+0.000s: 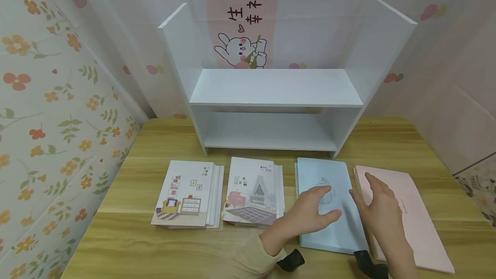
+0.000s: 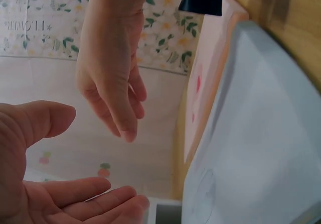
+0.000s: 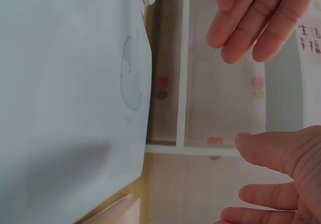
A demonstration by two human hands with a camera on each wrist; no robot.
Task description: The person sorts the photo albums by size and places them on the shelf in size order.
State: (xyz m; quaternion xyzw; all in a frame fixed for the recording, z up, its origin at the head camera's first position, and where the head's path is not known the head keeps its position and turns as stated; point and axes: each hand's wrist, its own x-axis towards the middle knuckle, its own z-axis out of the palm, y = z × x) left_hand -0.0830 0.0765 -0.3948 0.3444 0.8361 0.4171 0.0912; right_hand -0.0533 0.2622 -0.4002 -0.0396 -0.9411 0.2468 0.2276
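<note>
Both hands hover above a light blue notebook (image 1: 329, 236) lying on the table, holding nothing. The left hand (image 1: 308, 212) is over its left part, thumb and fingers spread apart. Above its right edge and the neighbouring pink notebook (image 1: 420, 223) is the right hand (image 1: 383, 210), its thumb and fingers also apart. In the left wrist view the left hand's fingers (image 2: 90, 196) are extended, clear of the blue cover (image 2: 271, 123). The right wrist view shows the right thumb (image 3: 266, 148) stretched out. A line drawing marks the blue cover.
A white two-tier shelf (image 1: 275, 87) stands at the table's back. Left of the blue notebook lie two stacks of white illustrated notebooks, a left stack (image 1: 184, 193) and a middle stack (image 1: 252, 188). Floral curtains (image 1: 69, 141) surround the wooden table (image 1: 128, 240).
</note>
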